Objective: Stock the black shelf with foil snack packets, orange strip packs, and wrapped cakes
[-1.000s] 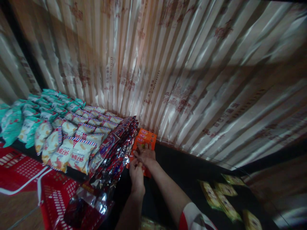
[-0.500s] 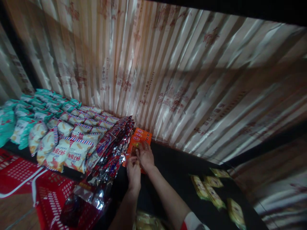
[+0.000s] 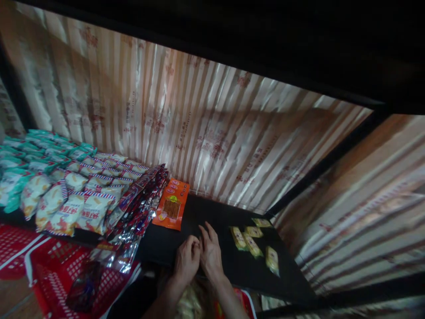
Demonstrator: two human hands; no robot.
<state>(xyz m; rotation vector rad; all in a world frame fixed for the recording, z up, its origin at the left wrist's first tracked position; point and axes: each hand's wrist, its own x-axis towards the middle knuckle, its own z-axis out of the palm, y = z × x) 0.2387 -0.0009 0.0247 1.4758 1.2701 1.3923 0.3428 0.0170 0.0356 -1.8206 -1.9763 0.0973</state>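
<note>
Pleated, printed sheeting backs our dim corner, with the black shelf below. Those shiny foil packs lean beside our orange packet on the shelf, so one bump could probably slide them over it. Our right hand's loosely spread; left hand's curled, can't tell if around anything. Yellow packets lie off right.

The left hand and right hand are bare, with slim fingers. Narrow wrists widen into rounded forearms, uncovered down to the lower edge of the view.
</note>
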